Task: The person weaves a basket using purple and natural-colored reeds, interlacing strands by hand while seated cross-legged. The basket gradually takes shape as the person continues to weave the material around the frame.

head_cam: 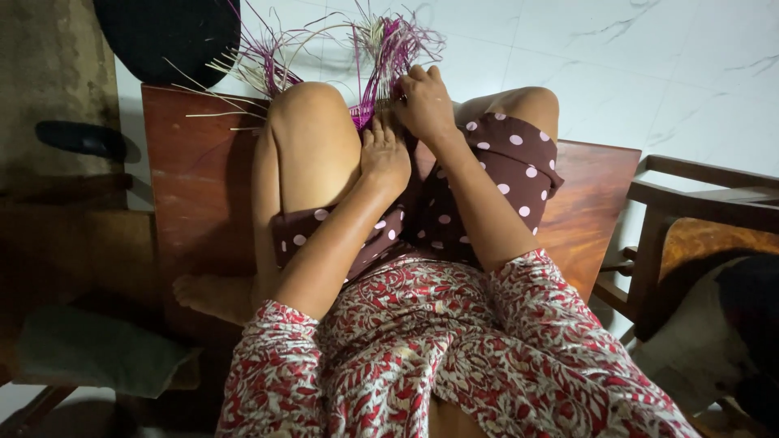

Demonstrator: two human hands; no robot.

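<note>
Reddish-brown wooden bench [187, 186] carries the seated person, whose red-and-cream patterned sleeves fill the near edge, cut off at the bottom. Past them lie maroon polka-dot shorts [487, 186] and two raised knees. Between the knees, the left hand [384, 156] rests palm down with fingers curled onto the base of the purple-and-cream woven strip work [369, 101]; whether that grip is closed on a strip is hidden. Just beside and slightly beyond, the right hand [425, 104] pinches strips, its fingertips closed over them. Loose strip ends [324, 40] fan out beyond both grips toward the white tiled floor [633, 73]; the woven part is mostly hidden behind knee and hands.
</note>
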